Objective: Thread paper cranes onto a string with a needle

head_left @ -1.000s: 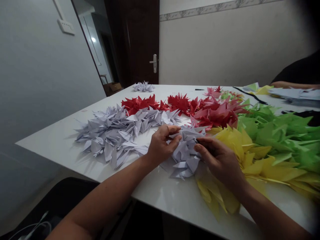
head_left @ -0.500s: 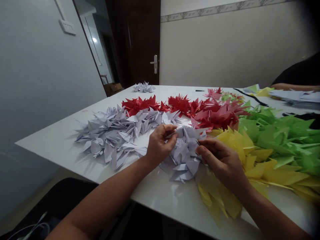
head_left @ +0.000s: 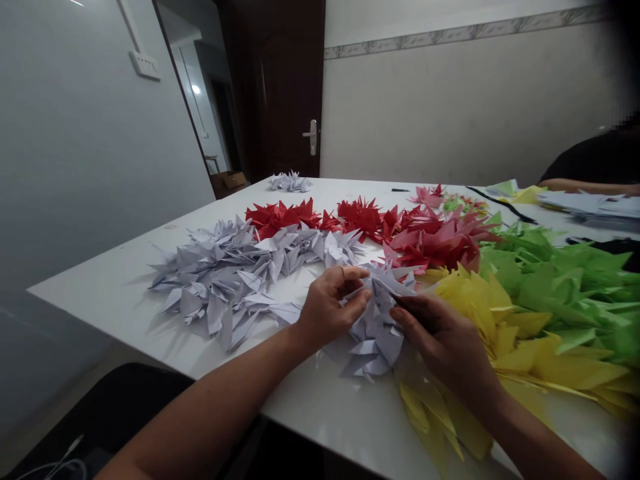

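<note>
My left hand pinches the edge of a folded white paper piece, which has pointed tips like a paper crane. From the right, my right hand has thumb and fingers pressed together at the same piece's other side. Below and between the hands hangs a bunch of similar white folded papers, reaching the table. A larger heap of white folded papers curves along to my left. Yellow folded papers lie beside and beneath my right hand. Any thread or small tool in the fingers is too small to make out.
Red folded papers and pink-red ones run across the white table. Green ones lie to the right. Flat paper sheets are stacked by another person's arm. A small white cluster sits far back.
My left hand has shifted right, closer to my right hand. The white piece between them now sits lower and more folded together. The camera view has tilted slightly up.
</note>
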A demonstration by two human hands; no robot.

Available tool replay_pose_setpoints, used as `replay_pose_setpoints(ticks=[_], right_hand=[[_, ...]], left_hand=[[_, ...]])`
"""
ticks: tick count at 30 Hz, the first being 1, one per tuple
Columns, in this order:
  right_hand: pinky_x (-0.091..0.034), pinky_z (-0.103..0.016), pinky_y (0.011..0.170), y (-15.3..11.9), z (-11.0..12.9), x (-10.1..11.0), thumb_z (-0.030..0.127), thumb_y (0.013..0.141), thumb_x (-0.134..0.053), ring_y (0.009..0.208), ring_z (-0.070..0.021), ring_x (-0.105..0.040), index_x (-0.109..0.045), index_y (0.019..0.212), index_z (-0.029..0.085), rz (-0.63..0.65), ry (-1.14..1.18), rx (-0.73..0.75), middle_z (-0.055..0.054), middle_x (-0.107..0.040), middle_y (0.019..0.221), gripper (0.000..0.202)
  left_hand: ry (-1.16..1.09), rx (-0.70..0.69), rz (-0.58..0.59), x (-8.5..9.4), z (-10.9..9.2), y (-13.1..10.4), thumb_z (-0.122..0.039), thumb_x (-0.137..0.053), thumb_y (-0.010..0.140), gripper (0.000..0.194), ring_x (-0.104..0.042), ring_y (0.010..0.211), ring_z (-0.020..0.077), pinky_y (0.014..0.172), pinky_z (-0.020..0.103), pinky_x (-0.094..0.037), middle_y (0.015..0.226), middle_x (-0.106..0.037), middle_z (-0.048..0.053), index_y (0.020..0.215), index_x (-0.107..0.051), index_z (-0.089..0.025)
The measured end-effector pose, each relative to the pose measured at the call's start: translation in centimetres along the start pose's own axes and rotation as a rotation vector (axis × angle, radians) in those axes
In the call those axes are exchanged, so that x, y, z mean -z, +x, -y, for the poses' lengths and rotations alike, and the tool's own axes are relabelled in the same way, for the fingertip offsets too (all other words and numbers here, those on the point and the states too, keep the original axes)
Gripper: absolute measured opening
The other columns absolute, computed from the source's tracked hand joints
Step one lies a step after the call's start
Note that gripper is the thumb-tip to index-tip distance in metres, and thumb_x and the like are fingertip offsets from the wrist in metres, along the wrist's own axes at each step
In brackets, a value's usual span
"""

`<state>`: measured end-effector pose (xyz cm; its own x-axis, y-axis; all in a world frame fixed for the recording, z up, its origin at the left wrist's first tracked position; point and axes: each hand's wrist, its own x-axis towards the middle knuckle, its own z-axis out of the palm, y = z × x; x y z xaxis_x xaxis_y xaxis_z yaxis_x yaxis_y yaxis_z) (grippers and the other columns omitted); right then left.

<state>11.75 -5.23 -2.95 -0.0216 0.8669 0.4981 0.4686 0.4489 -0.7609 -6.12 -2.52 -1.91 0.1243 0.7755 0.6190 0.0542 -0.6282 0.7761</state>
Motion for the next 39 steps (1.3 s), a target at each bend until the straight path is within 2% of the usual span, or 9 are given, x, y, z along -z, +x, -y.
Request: replay_pose_setpoints(ticks=[10,14,19,22,25,29,33,36,39], right_hand=[[-0.055,-0.033,0.06,-0.1,-0.1,0.1,0.041,0.081,-0.061,0.073,-0.022,-0.069,-0.059,0.097,0.02,0.016,0.094,-0.079,-0.008,-0.073,0.086,0.027],[-0.055,-0.033,0.058,-0.1,0.0,0.0,0.044,0.077,-0.065,0.067,-0.0218,-0.069,-0.055,0.101,0.02,0.007,0.107,-0.102,-0.007,-0.073,0.082,0.035],[-0.053,-0.033,0.056,-0.2,0.2,-0.1,0.047,0.075,-0.066,0.062,-0.0209,-0.067,-0.053,0.102,0.02,0.002,0.073,-0.081,-0.007,-0.074,0.08,0.04],[-0.053,-0.034,0.058,-0.2,0.0,0.0,0.044,0.077,-0.064,0.061,-0.0206,-0.067,-0.053,0.103,0.021,0.003,0.016,-0.029,-0.005,-0.073,0.078,0.036],[-0.053,-0.035,0.062,-0.2,0.0,0.1,0.041,0.079,-0.063,0.065,-0.0205,-0.067,-0.054,0.103,0.022,0.016,-0.023,0.053,-0.004,-0.073,0.079,0.032],[-0.054,-0.034,0.063,-0.3,0.1,0.2,0.039,0.08,-0.063,0.064,-0.0188,-0.067,-0.056,0.108,0.021,0.022,-0.051,0.106,-0.004,-0.072,0.079,0.035],[-0.054,-0.03,0.06,-0.4,0.1,0.4,0.038,0.081,-0.062,0.064,-0.0166,-0.066,-0.056,0.111,0.02,0.005,-0.006,0.096,-0.005,-0.071,0.081,0.035],[-0.055,-0.029,0.061,-0.4,0.0,0.4,0.037,0.082,-0.061,0.067,-0.0166,-0.067,-0.057,0.11,0.02,0.01,0.011,0.1,-0.006,-0.071,0.084,0.033],[-0.055,-0.031,0.064,-0.3,-0.1,0.3,0.036,0.082,-0.061,0.071,-0.0181,-0.068,-0.059,0.107,0.019,0.013,-0.032,0.129,-0.006,-0.071,0.084,0.031]], left_hand=[[0.007,-0.023,0.018,0.1,0.3,-0.1,-0.021,-0.064,0.075,0.024,-0.06,0.074,0.0102,0.069,0.021,-0.054,0.085,-0.061,0.004,0.098,-0.061,-0.017],[0.033,-0.012,0.069,0.0,0.4,-0.1,-0.022,-0.064,0.075,0.025,-0.058,0.071,0.01,0.066,0.021,-0.052,0.084,-0.06,0.004,0.1,-0.062,-0.017],[0.042,0.0,0.122,0.1,0.3,-0.1,-0.022,-0.062,0.076,0.033,-0.053,0.066,0.0088,0.061,0.02,-0.047,0.077,-0.056,0.002,0.109,-0.06,-0.016],[0.104,-0.024,0.222,0.2,0.1,0.0,-0.021,-0.058,0.078,0.042,-0.046,0.056,0.0073,0.054,0.02,-0.042,0.073,-0.057,0.0,0.119,-0.056,-0.016],[0.147,-0.047,0.251,0.2,0.1,0.0,-0.023,-0.056,0.08,0.033,-0.047,0.058,0.008,0.054,0.021,-0.043,0.079,-0.061,0.003,0.112,-0.062,-0.017],[-0.055,0.1,0.098,0.2,0.2,0.4,-0.031,-0.062,0.078,0.021,-0.051,0.058,0.0077,0.054,0.02,-0.044,0.073,-0.06,0.002,0.093,-0.064,-0.016],[-0.351,0.319,-0.048,0.8,0.0,1.3,-0.042,-0.074,0.067,0.032,-0.056,0.062,0.0085,0.057,0.021,-0.05,0.071,-0.059,-0.002,0.082,-0.06,-0.018],[-0.502,0.467,-0.079,1.1,-0.3,1.7,-0.042,-0.078,0.062,0.035,-0.059,0.064,0.0077,0.061,0.022,-0.054,0.074,-0.061,-0.003,0.077,-0.057,-0.018],[-0.56,0.53,-0.045,1.0,-0.4,1.6,-0.041,-0.08,0.059,0.035,-0.059,0.061,0.007,0.059,0.021,-0.054,0.073,-0.062,-0.004,0.075,-0.059,-0.018]])
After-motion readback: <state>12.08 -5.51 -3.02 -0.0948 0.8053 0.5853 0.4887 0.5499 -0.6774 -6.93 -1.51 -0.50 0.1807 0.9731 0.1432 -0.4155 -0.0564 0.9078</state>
